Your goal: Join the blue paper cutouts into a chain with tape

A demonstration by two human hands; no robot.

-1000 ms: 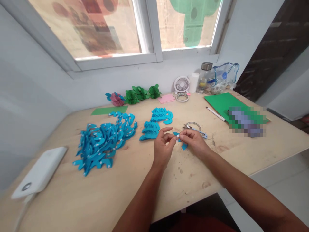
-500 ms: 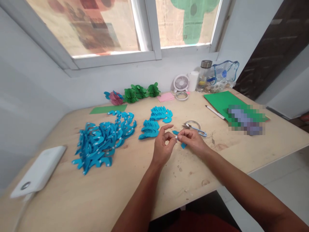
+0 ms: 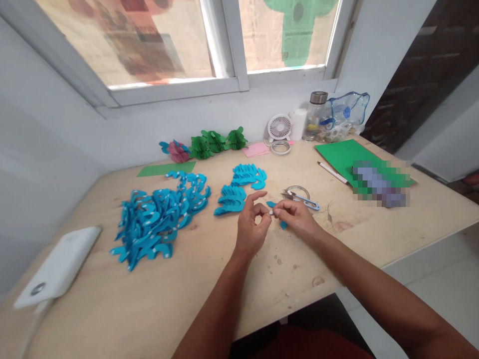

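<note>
My left hand [image 3: 254,220] pinches a small white piece [image 3: 271,212] between thumb and index finger, at the fingertips. Right beside it, the thumb and index finger of my right hand [image 3: 297,217] are pressed together; what is between them, if anything, is too small to make out. A blue paper piece [image 3: 283,225] shows in part under my right fingers, the rest hidden by the hand. Just beyond that hand lie blue-handled thread snips [image 3: 309,202] and a ring-shaped roll [image 3: 299,190]. Fanned blue paper pieces [image 3: 229,200] sit to the left of my left hand.
A large heap of blue paper strips with white spots [image 3: 153,219] covers the left side. A white power bank [image 3: 60,264] with a cable lies near the left edge. Along the back stand green paper shapes [image 3: 215,142], a small fan [image 3: 280,127] and a bottle [image 3: 316,117]. Green sheets [image 3: 346,152] lie right.
The small white piece has shifted slightly left, toward my left fingertips, and shows more clearly. My right fingertips remain close to it. The whole view has moved a little.
</note>
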